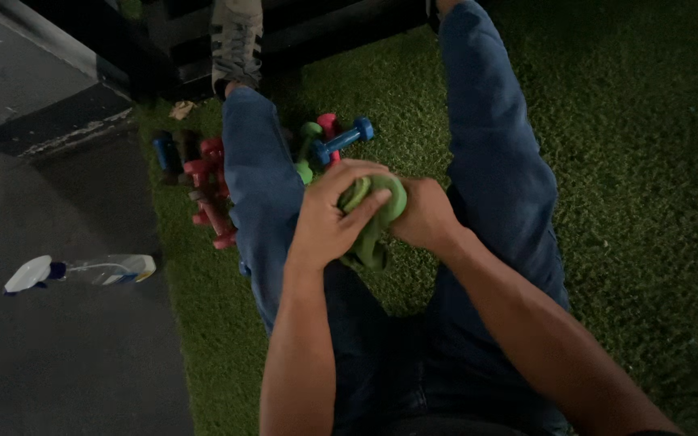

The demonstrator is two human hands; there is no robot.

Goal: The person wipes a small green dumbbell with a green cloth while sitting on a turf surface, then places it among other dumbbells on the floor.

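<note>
I sit on green turf with my legs in blue jeans stretched out. My right hand point(426, 216) grips a green dumbbell point(393, 197), whose far end is hidden in the fist. My left hand point(331, 216) presses a green cloth point(367, 242) against the dumbbell's head; the cloth hangs down below my fingers. Both hands meet between my knees.
A heap of small dumbbells lies past my left leg: red ones point(210, 190), a blue one point(343, 139), a green one point(307, 149), a pink one point(329, 127). A clear spray bottle point(82, 270) lies on the dark pavement at left. A sneaker point(236, 44) shows at top.
</note>
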